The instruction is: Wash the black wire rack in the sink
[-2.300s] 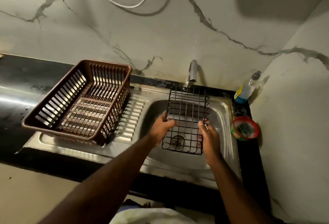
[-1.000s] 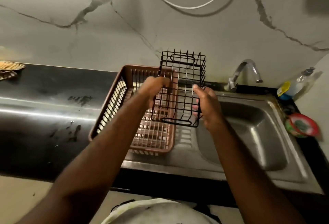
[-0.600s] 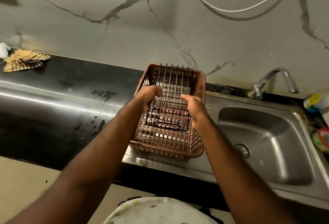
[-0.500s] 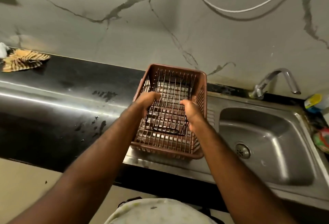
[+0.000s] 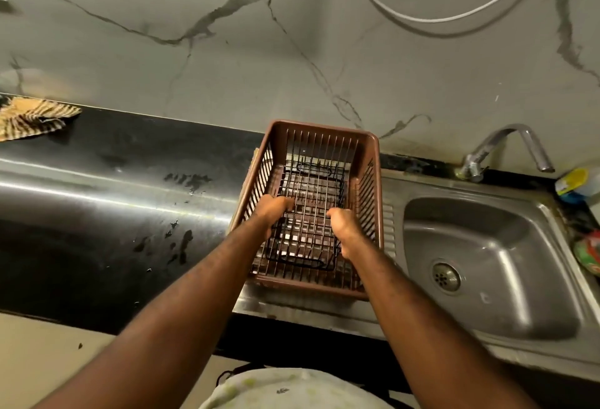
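Observation:
The black wire rack lies flat inside the brown plastic dish basket, which stands on the steel drainboard left of the sink. My left hand grips the rack's left edge and my right hand grips its right edge, fingers curled round the wires. The sink basin to the right holds nothing, its drain showing. The tap is behind it, and no water runs.
A black countertop with wet spots stretches left, with a striped cloth at its far end. A bottle with a yellow label and a green and red tub stand right of the sink. A marble wall rises behind.
Both hands lifted the rack out of the sink, carried it left over the brown basket and lowered it flat into the basket. The view swung left with them.

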The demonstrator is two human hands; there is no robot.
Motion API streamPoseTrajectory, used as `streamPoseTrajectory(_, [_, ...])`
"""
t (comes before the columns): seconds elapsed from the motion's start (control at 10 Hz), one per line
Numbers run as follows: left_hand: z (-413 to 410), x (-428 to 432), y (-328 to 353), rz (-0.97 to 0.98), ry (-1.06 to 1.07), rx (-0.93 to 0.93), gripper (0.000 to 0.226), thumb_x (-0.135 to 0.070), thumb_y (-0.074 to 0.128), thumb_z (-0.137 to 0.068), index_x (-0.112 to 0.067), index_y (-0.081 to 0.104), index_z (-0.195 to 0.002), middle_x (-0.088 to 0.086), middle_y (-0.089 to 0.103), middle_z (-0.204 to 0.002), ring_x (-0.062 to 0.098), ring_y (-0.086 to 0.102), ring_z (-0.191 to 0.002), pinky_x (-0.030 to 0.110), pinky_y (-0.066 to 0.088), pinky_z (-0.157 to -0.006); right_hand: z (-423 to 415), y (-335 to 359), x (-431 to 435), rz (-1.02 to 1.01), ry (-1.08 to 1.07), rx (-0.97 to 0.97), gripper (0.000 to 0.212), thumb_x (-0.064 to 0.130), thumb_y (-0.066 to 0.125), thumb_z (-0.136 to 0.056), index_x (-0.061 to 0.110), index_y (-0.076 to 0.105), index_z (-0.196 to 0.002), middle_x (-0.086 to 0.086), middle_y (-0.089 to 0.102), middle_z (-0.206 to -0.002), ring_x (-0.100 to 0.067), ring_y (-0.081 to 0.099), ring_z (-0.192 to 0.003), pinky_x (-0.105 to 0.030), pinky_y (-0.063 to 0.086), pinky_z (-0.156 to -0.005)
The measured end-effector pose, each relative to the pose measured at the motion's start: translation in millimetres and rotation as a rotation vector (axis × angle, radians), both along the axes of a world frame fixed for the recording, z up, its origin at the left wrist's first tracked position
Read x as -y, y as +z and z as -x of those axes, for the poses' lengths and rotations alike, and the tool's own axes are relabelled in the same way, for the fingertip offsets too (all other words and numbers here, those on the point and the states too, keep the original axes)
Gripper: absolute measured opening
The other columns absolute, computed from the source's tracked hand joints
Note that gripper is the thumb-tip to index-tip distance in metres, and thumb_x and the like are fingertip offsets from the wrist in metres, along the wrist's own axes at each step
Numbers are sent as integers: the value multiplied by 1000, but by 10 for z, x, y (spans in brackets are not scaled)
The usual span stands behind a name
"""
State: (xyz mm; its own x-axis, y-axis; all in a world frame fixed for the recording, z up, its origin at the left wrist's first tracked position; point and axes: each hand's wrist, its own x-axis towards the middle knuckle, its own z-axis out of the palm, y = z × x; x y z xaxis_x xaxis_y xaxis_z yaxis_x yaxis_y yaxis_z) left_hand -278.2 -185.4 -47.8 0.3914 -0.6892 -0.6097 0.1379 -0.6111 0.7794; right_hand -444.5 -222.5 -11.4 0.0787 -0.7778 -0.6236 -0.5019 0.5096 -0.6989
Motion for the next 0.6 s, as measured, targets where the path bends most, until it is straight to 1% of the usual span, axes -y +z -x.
streamPoseTrajectory(0.1, [50,-22,-8,-5,9,18,50,-20,64,-86,2,54,-130,22,57,-134,36,57,-120,50,49,-99,0,-36,21,-2,9,-32,31,18,41,-105,3,53,-130,-18,47,-147,-35,47,-135,-45,42,-108])
streamPoseTrajectory(0.2, [59,-17,-60,-11,1,28,43,-16,60,-87,2,56,-125,22,59,-131,36,59,-117,46,50,-87,8,-43,50,-26,51,-22,37,13,45,-104,2,46,-139,-14,52,-140,-23,55,-122,-37,46,-97])
streamPoseTrajectory(0.3, [79,-19,-29,-19,7,42,30,-13,58,-91,1,57,-117,18,61,-119,25,58,-98,40,49,-78,17,-55,88,-39,77,-12,47,16,51,-100,4,42,-144,-14,50,-144,-25,53,-126,-35,43,-93])
streamPoseTrajectory(0.4, [88,-32,47,-24,-37,71,8,-10,55,-92,-5,56,-98,12,57,-104,23,55,-91,38,47,-76,34,-36,84,-46,97,-31,51,18,54,-98,7,40,-146,-14,45,-149,-29,48,-133,-41,43,-103])
streamPoseTrajectory(0.5, [75,-22,117,-8,-82,230,23,-24,56,-95,-3,61,-106,12,60,-107,28,59,-100,39,51,-79,51,-25,72,71,192,-140,49,16,54,-97,5,42,-143,-14,51,-140,-28,55,-124,-35,48,-89])
streamPoseTrajectory(0.6, [82,22,231,10,-107,637,35,-40,58,-95,-9,55,-110,8,60,-103,24,62,-94,43,57,-83,61,1,104,240,245,-224,56,18,60,-94,10,40,-146,-11,57,-132,-23,64,-107,-35,57,-81])
